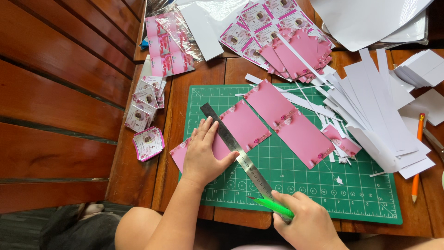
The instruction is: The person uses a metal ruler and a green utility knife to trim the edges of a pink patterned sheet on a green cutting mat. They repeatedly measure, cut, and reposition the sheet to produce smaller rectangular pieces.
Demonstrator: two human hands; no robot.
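At the 9 o'clock edge of the desk (pixel 138 180), small finished pink-rimmed cards (pixel 148 143) sit stacked out of the way. The left hand (pixel 202 155) lies spread flat, fingers pressing the steel ruler (pixel 236 150) onto a pink sheet (pixel 240 127) — weight that keeps both from sliding on the green cutting mat (pixel 296 185). Toward 5 o'clock the right hand (pixel 307 221) is closed around a green craft knife (pixel 273 207), its tip against the ruler's edge. White offcut strips (pixel 379 111) pile at 3 o'clock, clear of the cutting line.

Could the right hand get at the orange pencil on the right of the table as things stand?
Probably yes, once freed: the right hand grips a green cutter, and the orange pencil lies uncovered beside the cutting mat.
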